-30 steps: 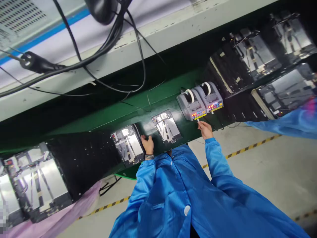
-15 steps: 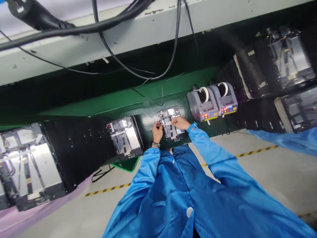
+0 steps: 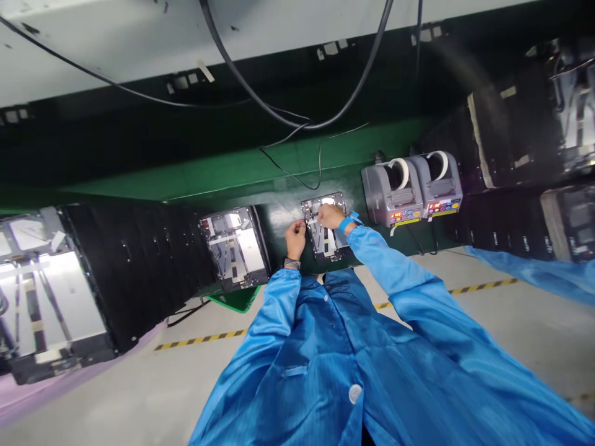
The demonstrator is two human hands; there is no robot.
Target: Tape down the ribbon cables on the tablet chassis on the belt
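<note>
Possibly the opened device (image 3: 327,243), near the front edge of the tabletop (image 3: 279,217), could skew if the right hand (image 3: 331,217), curled over its upper part, drags — the left hand (image 3: 295,240) sits beside its left edge; whether either's fingers clamp anything, I cannot tell.

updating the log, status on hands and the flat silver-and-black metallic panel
Left hand at left edge of panel, contact unclear. Right hand over its far half, hiding some. Panel flat on smooth green bench.
</note>
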